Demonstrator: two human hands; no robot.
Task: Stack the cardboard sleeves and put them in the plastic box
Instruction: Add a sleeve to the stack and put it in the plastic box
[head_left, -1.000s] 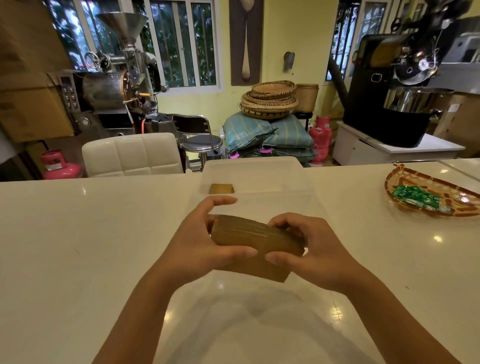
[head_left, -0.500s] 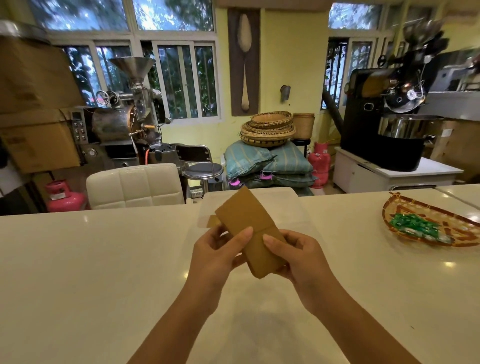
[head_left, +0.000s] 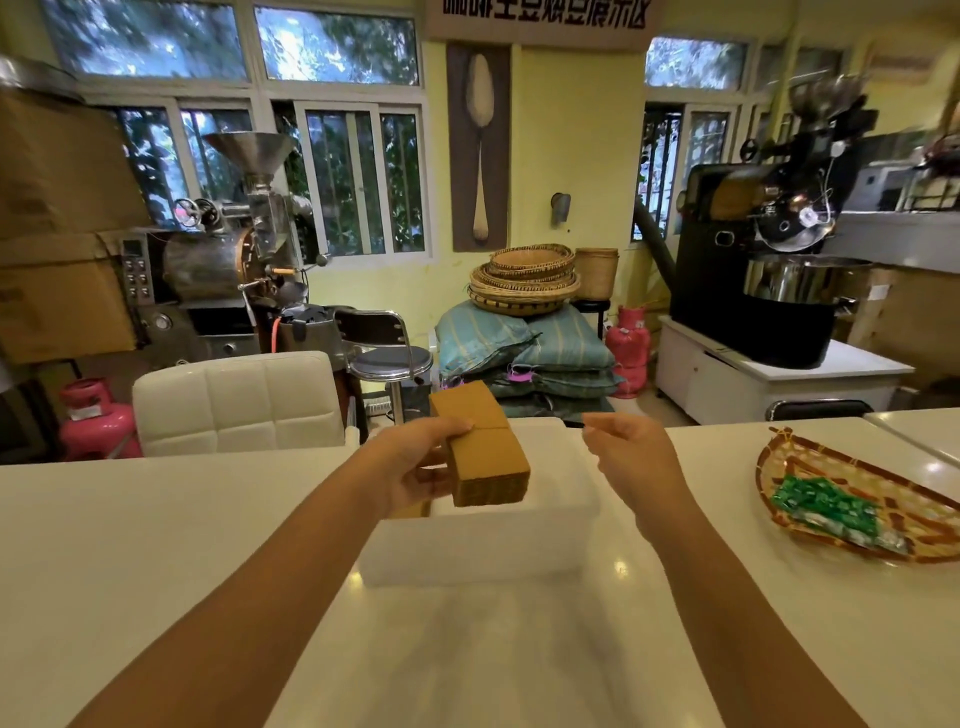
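Observation:
A thick brown stack of flat cardboard sleeves (head_left: 485, 452) is gripped along its left edge by my left hand (head_left: 415, 467), thumb on top. The stack hangs above the translucent white plastic box (head_left: 467, 551), which sits on the white counter in front of me. My right hand (head_left: 631, 454) is off the stack, to its right over the box's right side, with fingers loosely curled and nothing in them. The box's floor is hard to see; a brown edge shows just below my left hand.
A woven tray (head_left: 878, 514) with green wrapped sweets lies on the counter at the right. A white padded chair (head_left: 236, 402) stands behind the counter's far edge. Coffee roasters, sacks, baskets and pink gas cylinders fill the room beyond.
My right hand has let go of the stack and moved right. My left hand alone carried the stack forward over the box, and it now lies flatter. The camera tilted up.

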